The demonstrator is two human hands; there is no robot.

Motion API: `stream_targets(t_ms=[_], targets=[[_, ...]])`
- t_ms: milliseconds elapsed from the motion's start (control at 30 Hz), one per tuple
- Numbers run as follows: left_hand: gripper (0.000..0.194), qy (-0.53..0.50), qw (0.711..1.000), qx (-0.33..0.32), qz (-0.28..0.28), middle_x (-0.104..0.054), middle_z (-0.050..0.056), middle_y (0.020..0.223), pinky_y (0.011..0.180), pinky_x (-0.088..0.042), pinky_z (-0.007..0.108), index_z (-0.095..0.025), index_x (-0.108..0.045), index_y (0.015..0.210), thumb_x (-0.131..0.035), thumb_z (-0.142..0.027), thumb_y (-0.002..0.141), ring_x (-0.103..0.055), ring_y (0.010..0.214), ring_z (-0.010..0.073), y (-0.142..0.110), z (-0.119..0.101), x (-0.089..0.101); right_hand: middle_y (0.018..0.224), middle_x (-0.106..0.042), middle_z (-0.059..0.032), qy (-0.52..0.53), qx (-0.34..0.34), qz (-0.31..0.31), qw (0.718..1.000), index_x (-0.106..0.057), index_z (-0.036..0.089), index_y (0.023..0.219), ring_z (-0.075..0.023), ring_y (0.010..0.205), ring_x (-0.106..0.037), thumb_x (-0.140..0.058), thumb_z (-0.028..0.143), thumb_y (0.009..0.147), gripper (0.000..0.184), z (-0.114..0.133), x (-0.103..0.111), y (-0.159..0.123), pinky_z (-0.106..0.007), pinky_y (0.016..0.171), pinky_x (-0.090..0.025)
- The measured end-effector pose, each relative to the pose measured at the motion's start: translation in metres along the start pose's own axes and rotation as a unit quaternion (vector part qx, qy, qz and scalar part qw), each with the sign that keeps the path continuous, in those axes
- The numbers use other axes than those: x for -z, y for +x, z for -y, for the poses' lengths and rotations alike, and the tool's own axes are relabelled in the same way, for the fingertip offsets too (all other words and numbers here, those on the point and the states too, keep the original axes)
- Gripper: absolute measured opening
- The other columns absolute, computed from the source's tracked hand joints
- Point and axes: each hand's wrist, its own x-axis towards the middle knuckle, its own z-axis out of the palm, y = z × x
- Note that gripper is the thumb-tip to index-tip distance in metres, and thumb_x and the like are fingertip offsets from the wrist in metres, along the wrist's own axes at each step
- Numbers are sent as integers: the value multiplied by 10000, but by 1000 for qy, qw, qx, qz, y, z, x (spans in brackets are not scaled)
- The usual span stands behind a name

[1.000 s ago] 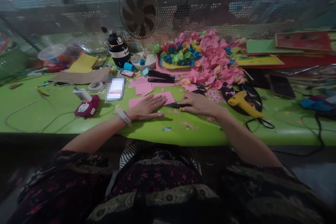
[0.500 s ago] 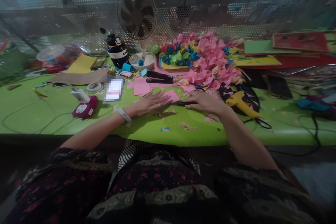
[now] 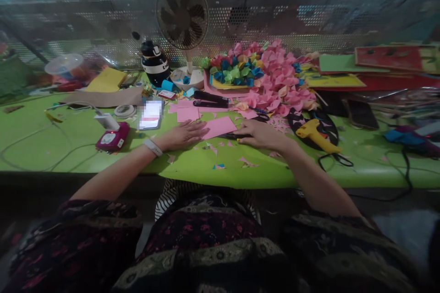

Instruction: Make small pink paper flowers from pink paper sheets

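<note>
My left hand (image 3: 182, 136) lies flat with its fingers stretched out, the tips on the left end of a pink paper strip (image 3: 220, 127). A pale band circles that wrist. At the strip's right end is my right hand (image 3: 259, 133), curled over black-bladed scissors (image 3: 231, 136). The dark blades point left from between thumb and fingers, just below the paper; a dark handle loop shows behind the hand, and its middle is hidden. Beyond the left hand lie pink paper squares (image 3: 187, 113) and a black stapler (image 3: 210, 99).
Pink paper flowers (image 3: 275, 75) are heaped at the back beside a fan (image 3: 182, 13) and a dark bottle (image 3: 154, 66). A yellow glue gun (image 3: 318, 136) lies right. Left are a lit phone (image 3: 150, 114) and a purple box with plug (image 3: 112, 138). Paper scraps (image 3: 247, 162) litter the green table (image 3: 192, 169).
My left hand has slid left, from over the pink strip to its left end, so more of the paper shows. The right hand stays almost where it was.
</note>
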Motion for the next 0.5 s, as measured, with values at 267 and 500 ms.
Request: stream_targets(t_ms=[267, 500], targets=[[551, -1, 999, -20, -42, -195, 28, 1662, 1248, -46, 415, -284, -242, 1581, -200, -449, 1057, -167, 1540, 194, 1, 8, -10, 1074, -676, -99, 6, 20, -20, 1000, -757, 244, 1104, -239, 974, -601, -592, 351, 941, 256, 15, 0, 6, -336, 819, -462], [543, 10, 999, -7, -43, -205, 26, 1659, 1244, 6, 453, -295, -265, 1574, -213, -448, 1055, -164, 1541, 208, -2, 1, -6, 1025, -670, -101, 0, 32, -14, 999, -730, 255, 1194, -235, 933, -592, -579, 319, 944, 300, 18, -2, 7, -345, 818, -451]])
